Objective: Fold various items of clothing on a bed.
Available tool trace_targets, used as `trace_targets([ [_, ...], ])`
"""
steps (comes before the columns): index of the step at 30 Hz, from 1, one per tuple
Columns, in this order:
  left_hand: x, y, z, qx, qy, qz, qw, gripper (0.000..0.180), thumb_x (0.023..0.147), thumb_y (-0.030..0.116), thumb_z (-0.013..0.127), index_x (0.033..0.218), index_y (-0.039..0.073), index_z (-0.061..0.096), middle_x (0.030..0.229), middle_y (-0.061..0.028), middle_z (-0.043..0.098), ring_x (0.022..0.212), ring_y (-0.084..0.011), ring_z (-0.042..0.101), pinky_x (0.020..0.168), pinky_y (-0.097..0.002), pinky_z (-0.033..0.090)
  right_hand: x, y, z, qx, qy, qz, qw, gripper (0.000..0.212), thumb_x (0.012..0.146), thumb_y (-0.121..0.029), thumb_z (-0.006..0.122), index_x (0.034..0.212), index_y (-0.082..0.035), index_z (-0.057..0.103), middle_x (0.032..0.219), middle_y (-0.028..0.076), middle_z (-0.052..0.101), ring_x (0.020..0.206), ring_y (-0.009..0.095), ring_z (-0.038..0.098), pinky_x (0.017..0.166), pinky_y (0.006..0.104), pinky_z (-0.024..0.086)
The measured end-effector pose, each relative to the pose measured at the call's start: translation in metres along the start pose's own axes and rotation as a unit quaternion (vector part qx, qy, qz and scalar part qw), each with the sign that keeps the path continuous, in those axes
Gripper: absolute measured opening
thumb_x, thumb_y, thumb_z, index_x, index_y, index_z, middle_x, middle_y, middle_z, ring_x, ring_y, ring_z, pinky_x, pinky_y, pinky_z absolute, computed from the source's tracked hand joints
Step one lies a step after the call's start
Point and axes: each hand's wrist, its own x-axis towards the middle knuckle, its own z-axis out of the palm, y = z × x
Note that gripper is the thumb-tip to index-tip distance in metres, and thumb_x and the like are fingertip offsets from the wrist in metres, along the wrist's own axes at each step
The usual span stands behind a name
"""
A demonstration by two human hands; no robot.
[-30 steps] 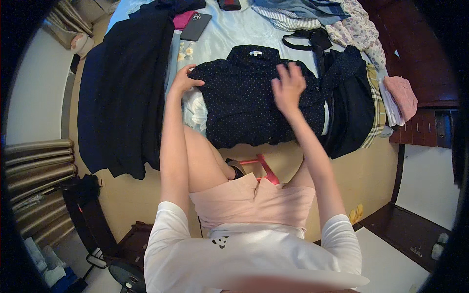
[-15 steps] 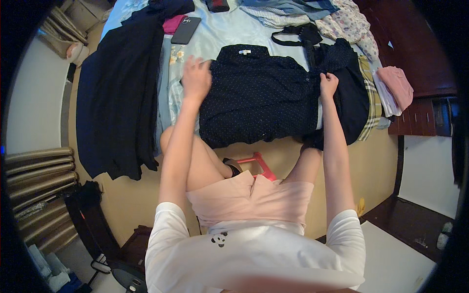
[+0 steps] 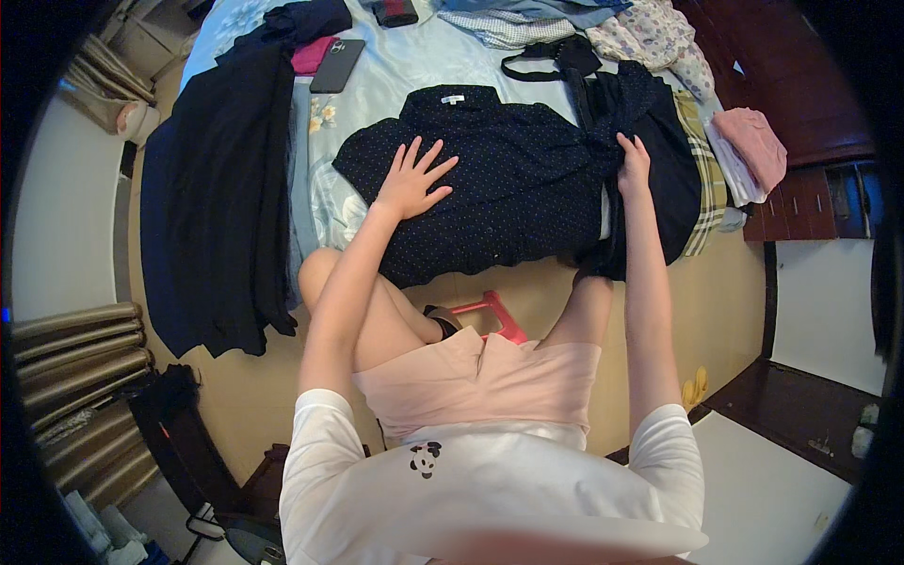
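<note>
A black shirt (image 3: 508, 198) with small light dots lies spread on the bed, its collar at the far side and its hem along the near edge. My left hand (image 3: 414, 184) rests flat on the shirt's left part, fingers spread. At the shirt's right, my right hand (image 3: 636, 168) pinches the dark fabric of its sleeve; the fingertips are partly hidden. Beneath that sleeve lies a pile of black clothes (image 3: 669, 207).
Long black garments (image 3: 217, 207) hang over the bed's left edge. A phone (image 3: 337, 66) lies beyond them. A plaid cloth (image 3: 704, 179) and folded pink clothing (image 3: 753, 146) are at the right. A red plastic stool (image 3: 504, 320) shows between my legs.
My left hand has moved from the shirt's left edge onto its body and spread flat. The left sleeve now lies out to the left. My right hand stays at the right sleeve.
</note>
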Motion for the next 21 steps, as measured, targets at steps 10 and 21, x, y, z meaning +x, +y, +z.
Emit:
trace_targets([
  [10, 0.009, 0.021, -0.014, -0.103, 0.076, 0.057, 0.99, 0.041, 0.073, 0.002, 0.051, 0.113, 0.01, 0.049, 0.126, -0.0099, 0.04, 0.122, -0.0277, 0.029, 0.102, -0.0411, 0.022, -0.098, 0.048, 0.015, -0.579, -0.226, -0.461, 0.634, 0.014, 0.057, 0.003, 0.054, 0.068, -0.005, 0.052, 0.102, 0.009, 0.055, 0.098, 0.026, 0.05, 0.085, 0.0384, 0.038],
  [21, 0.063, 0.064, -0.012, -0.248, 0.059, 0.024, 0.967, 0.039, 0.074, -0.004, 0.044, 0.112, 0.004, 0.048, 0.101, -0.0125, 0.057, 0.097, -0.0261, 0.052, 0.086, -0.0374, 0.041, -0.103, 0.082, -0.006, -0.574, -0.159, -0.399, 0.697, 0.036, 0.065, -0.004, 0.05, 0.101, -0.005, 0.05, 0.117, 0.01, 0.048, 0.109, 0.024, 0.044, 0.092, 0.0378, 0.031],
])
